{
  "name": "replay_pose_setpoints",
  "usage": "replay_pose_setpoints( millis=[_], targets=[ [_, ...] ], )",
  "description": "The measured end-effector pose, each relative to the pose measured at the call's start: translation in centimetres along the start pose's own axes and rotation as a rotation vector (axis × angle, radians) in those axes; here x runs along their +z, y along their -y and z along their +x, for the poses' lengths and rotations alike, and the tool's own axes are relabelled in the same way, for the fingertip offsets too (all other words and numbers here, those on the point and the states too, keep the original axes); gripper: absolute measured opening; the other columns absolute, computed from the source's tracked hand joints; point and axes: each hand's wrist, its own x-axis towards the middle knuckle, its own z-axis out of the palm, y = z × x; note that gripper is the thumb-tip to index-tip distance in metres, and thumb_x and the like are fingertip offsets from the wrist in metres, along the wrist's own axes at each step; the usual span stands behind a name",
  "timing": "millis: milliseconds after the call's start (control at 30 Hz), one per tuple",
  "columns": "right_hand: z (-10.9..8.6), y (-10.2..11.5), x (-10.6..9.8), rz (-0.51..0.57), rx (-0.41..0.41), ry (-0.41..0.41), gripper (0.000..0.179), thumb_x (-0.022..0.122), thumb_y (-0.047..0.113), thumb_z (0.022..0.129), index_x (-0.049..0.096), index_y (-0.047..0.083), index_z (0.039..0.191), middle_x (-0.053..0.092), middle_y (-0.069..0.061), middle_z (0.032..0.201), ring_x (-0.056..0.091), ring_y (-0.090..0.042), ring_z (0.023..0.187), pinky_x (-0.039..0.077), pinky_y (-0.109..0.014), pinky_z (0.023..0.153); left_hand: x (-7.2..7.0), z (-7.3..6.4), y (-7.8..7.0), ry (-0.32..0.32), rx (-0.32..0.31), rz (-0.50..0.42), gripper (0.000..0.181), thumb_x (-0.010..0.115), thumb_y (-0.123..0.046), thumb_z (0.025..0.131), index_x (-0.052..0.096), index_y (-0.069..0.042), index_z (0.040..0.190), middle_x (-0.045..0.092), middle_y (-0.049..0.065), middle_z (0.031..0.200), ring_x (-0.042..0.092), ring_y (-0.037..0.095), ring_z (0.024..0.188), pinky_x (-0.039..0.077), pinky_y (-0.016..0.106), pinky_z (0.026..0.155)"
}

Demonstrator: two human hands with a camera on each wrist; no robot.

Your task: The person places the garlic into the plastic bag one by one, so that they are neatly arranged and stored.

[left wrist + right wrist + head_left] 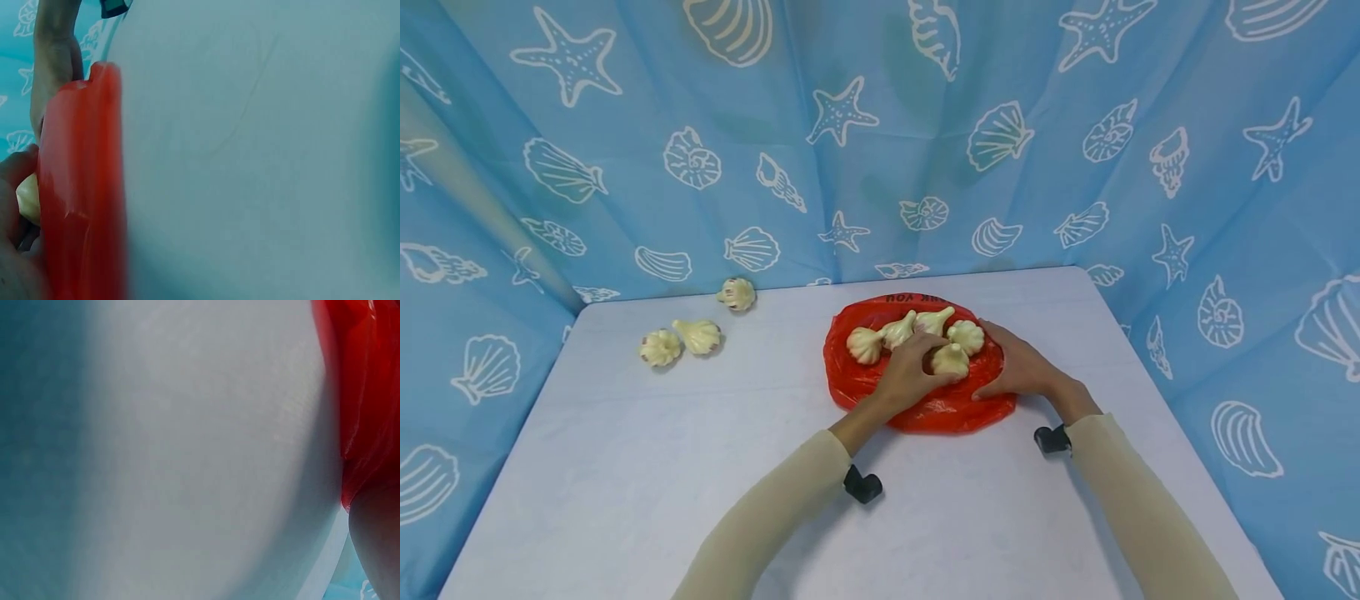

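Note:
A red plastic bag (940,412) lies spread on the white table with several garlic bulbs in its opening. My left hand (910,375) reaches over it, thumb and fingers around the nearest garlic bulb (951,361). In the left wrist view part of that bulb (29,199) shows beside the fingers. At the bag's right side my right hand (1021,367) holds the edge, with thumb and fingers apart along it. Other bulbs in the bag include one at its left (865,346) and one at the right (966,336).
Apart from the bag, three garlic bulbs lie on the table's far left: one near the back edge (737,294), one in the middle (698,336) and one further left (660,347). A blue shell-patterned curtain (880,183) borders the table (700,467) at the back and sides.

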Motion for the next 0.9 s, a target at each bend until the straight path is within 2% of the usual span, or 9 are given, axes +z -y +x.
replay_pose_setpoints(
  millis=[167,400,600,900],
  targets=[
    [-0.1,-0.1,0.1,-0.011,-0.013,0.002,0.128,0.090,0.053,0.055,0.017,0.024,0.156,0.031,-0.004,0.154,0.034,-0.031,0.135,0.052,-0.049,0.090,0.8,-0.1,-0.2,0.035,-0.026,-0.010,0.056,0.079,-0.035,0.081,0.060,-0.015,0.129,0.057,-0.002,0.130,0.049,0.013,0.121,0.045,0.031,0.100],
    [-0.2,0.2,0.0,-0.011,-0.019,-0.003,0.127,0.091,0.051,0.055,0.019,0.023,0.155,0.032,-0.004,0.153,0.035,-0.030,0.134,0.052,-0.049,0.090,1.5,0.3,-0.1,0.030,-0.036,-0.019,0.055,0.079,-0.034,0.082,0.061,-0.015,0.129,0.058,-0.002,0.128,0.051,0.012,0.119,0.044,0.029,0.101],
    [-0.3,0.3,0.0,-0.010,-0.004,-0.012,0.129,0.091,0.053,0.053,0.018,0.026,0.155,0.032,-0.001,0.153,0.036,-0.028,0.134,0.053,-0.046,0.089,1.5,0.5,0.2,0.027,-0.063,-0.023,0.056,0.078,-0.036,0.082,0.060,-0.016,0.131,0.059,-0.003,0.127,0.052,0.011,0.117,0.045,0.030,0.100],
    [-0.2,0.3,0.0,-0.009,-0.003,-0.006,0.128,0.091,0.052,0.055,0.018,0.023,0.156,0.032,-0.004,0.153,0.035,-0.030,0.135,0.051,-0.049,0.091,1.5,0.3,0.5,0.041,-0.077,-0.018,0.065,0.077,-0.039,0.082,0.055,-0.014,0.138,0.057,-0.001,0.135,0.050,0.013,0.125,0.044,0.031,0.102]
  ],
)
